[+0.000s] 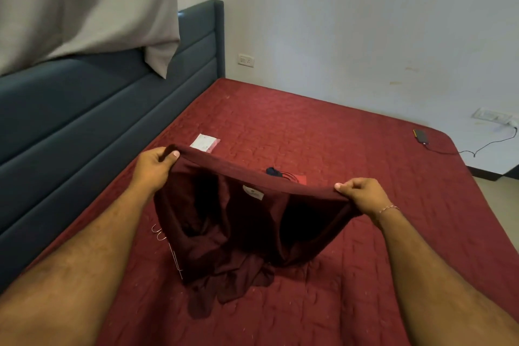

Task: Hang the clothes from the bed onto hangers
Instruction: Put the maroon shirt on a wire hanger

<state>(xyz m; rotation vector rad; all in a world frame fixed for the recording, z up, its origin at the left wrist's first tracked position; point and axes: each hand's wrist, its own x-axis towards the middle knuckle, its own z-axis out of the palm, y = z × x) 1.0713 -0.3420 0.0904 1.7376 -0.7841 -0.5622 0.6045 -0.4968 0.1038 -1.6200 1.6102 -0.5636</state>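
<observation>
Left hand [156,167] and right hand [362,194] pinch the maroon garment [238,233] taut — its trailing hem could snag the wire hangers [161,233] underneath.

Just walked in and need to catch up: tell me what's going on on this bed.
A person holds a maroon garment stretched open above the red bed cover, the left hand and right hand each pinching its top edge. Its lower part still trails on the bed. Wire hangers lie beside it, partly hidden under the cloth; the garment is not on one yet.
</observation>
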